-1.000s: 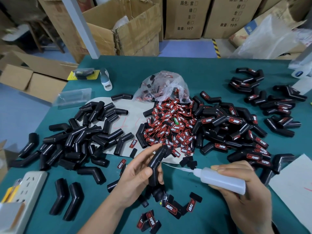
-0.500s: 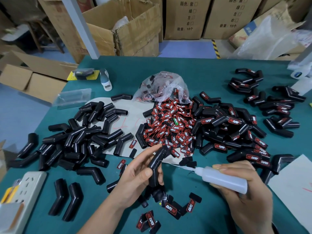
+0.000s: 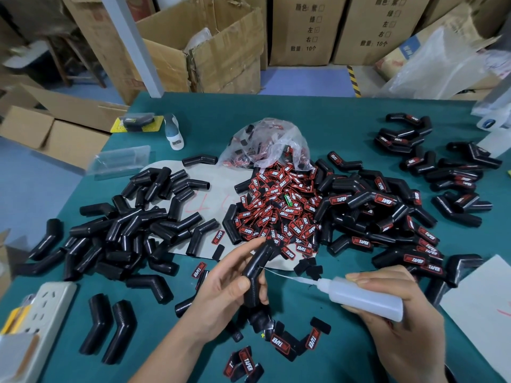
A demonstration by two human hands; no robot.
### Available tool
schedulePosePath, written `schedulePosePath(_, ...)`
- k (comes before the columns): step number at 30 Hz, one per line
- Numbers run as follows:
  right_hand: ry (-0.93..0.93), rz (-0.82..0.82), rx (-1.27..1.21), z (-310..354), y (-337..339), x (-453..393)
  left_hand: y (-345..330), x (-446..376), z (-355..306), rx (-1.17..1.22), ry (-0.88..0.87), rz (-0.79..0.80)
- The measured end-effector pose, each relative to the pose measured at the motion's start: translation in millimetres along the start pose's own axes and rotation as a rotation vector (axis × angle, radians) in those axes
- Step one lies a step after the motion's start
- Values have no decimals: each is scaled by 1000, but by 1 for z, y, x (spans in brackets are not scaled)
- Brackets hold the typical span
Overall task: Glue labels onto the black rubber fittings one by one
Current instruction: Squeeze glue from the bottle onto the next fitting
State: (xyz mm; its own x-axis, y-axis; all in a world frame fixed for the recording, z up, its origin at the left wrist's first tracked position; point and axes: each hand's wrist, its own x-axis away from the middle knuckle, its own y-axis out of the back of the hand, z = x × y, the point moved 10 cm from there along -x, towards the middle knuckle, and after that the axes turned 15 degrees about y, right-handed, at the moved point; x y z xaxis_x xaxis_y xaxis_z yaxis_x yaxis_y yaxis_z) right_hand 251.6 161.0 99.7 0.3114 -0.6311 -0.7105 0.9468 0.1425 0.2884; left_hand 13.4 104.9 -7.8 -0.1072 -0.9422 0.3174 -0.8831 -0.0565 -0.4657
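Gluing step: left hand [image 3: 226, 286] grips fitting [image 3: 255, 272]; right hand [image 3: 398, 308] squeezes bottle [image 3: 362, 297] beside it. Next, a label.

This is a small factory or warehouse packing room. Stacked cardboard boxes [image 3: 305, 29] with printed colour and quantity lines stand on the floor behind a green-covered table [image 3: 210, 114], one open box [image 3: 199, 48] beside them. On the table lie heaps of black rubber fittings [image 3: 132, 225], a pile of red-and-black labels [image 3: 279, 211] spilling from a plastic bag [image 3: 265, 142], and a power strip [image 3: 47, 308] at the table's near left edge.
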Motion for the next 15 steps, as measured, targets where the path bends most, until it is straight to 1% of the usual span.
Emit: schedulePosePath(15,-2,7,-10,2,-1,0,-2,1,-1,-37,1,-4)
